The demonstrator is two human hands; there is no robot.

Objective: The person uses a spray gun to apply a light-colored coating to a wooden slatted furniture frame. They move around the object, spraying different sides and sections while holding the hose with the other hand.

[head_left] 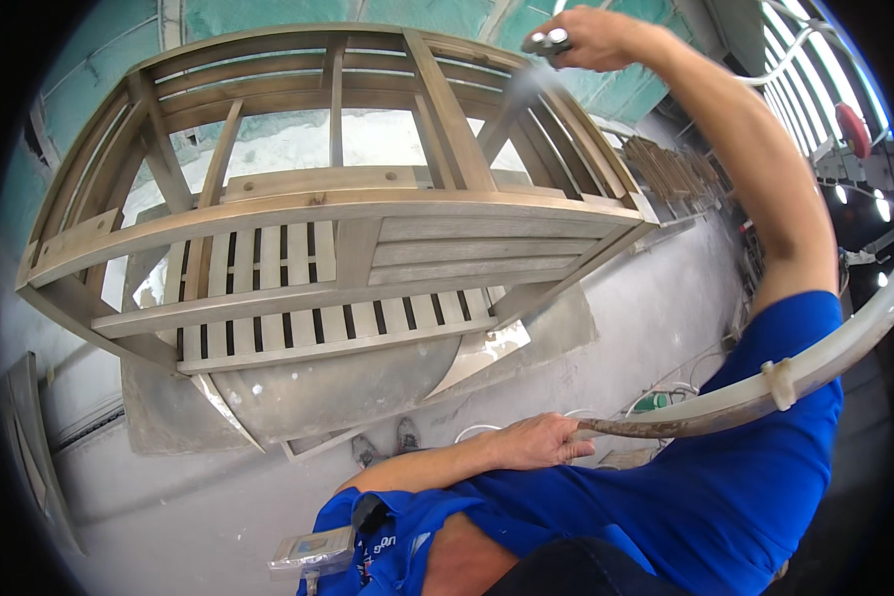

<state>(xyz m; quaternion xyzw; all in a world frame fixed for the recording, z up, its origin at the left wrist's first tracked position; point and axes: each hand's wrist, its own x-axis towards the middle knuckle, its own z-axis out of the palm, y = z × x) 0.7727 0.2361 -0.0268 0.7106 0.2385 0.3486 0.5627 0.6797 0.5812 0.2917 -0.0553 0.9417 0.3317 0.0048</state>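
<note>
A: Item one, and its place?
B: Slatted wooden unit (353,248), grey-brown, filling the upper left and upper centre of the view.
A: Handling?
B: By judgement: stiff, bulky, probably heavy and awkward for one person. Best held by the thick corner posts or long rails; the thin slats look weaker. Coated faces could be slick.
A: Item two?
B: Spray gun (548,42), metallic, top edge, right of centre; pale mist (541,79) at its front. Likely rigid and fairly light; hold by the handle, clear of the nozzle.
A: The hands?
B: Right hand (601,38): closed round the spray gun. Left hand (541,442), lower centre: fingers curled about the brown end of a hose (730,412), pale elsewhere, presumably bendy and springy.
A: Obscured?
B: Trigger and handle, behind the right fingers, so how far it is squeezed cannot be told. Mist blurs the unit's upper right corner. The hose is lost at the right rim; whether it feeds the gun, unclear. Unit's underside: mostly hidden.
</note>
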